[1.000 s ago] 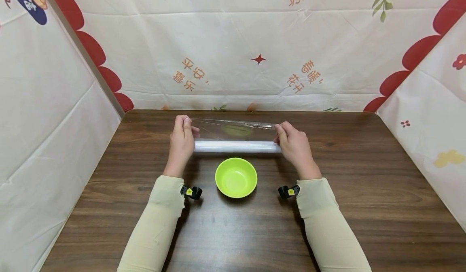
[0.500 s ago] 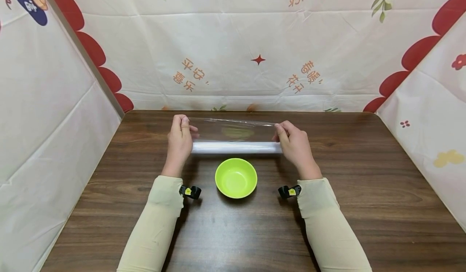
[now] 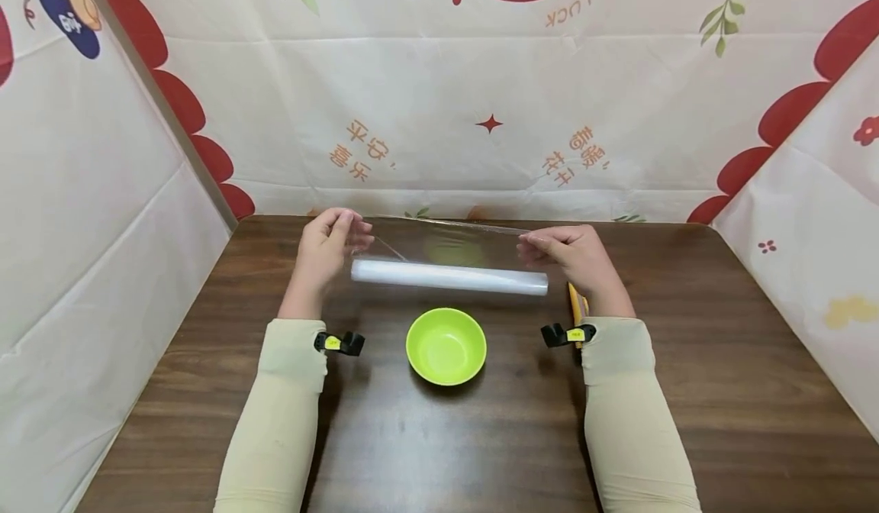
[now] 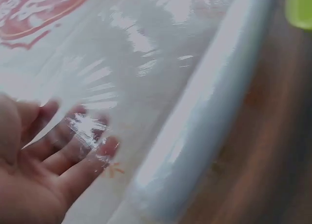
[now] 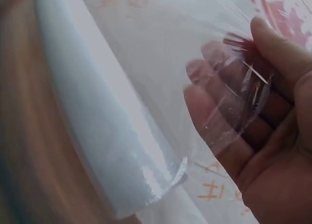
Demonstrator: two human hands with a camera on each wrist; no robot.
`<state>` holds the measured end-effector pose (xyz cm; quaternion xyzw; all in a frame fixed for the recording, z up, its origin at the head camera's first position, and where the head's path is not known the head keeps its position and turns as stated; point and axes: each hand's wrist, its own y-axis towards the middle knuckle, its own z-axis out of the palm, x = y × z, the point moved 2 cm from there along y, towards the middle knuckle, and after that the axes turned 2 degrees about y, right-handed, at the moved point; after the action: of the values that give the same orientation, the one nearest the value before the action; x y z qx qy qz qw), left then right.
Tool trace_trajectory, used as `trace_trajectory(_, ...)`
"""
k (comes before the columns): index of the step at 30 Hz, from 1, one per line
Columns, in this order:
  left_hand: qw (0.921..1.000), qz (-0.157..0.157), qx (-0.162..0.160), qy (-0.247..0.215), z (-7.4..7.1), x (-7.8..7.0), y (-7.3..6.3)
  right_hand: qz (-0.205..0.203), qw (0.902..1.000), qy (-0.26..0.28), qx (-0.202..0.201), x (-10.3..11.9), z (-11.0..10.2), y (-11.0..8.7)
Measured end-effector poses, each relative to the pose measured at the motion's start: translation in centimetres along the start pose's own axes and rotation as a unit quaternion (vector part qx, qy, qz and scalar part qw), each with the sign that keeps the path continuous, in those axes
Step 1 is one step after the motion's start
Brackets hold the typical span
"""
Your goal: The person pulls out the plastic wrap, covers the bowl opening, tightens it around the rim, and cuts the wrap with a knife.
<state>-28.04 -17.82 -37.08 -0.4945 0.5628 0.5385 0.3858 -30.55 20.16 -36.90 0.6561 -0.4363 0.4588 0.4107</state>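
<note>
A roll of clear cling film (image 3: 449,277) lies crosswise beyond the lime-green bowl (image 3: 446,346), its right end slightly nearer to me. A sheet of film (image 4: 131,36) stretches from the roll up to both hands. My left hand (image 3: 331,238) pinches one corner of the sheet between thumb and forefinger; the other fingers spread behind the film in the left wrist view. My right hand (image 3: 566,251) pinches the opposite corner, and crumpled film (image 5: 239,82) lies across its fingers in the right wrist view. Through the sheet a blurred greenish patch shows in the head view.
An orange-yellow object (image 3: 577,304) lies by the right wrist, partly hidden by the forearm. The dark wooden table (image 3: 714,391) ends at a printed white cloth backdrop (image 3: 439,93), with cloth walls on both sides.
Both hands have moved apart and off the roll's ends, still pinching the film. The roll now slants, its right end nearer to me. The orange-yellow object has come into view.
</note>
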Motion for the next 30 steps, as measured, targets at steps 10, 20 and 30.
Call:
trace_trajectory(10,0.9970,-0.014,0.076,-0.007,-0.8,0.0,0.2,-0.062,0.9860,0.135,0.075,-2.1,-0.3,0.9)
trace_trajectory(20,0.9984,-0.026,0.045,-0.024,-1.1,-1.5,0.2,-0.080,0.9727,0.164,0.144,-1.5,-0.4,1.6)
trace_trajectory(30,0.9981,-0.029,0.045,-0.029,-1.3,-2.0,0.0,-0.065,0.9776,0.151,0.132,-0.4,-0.4,0.8)
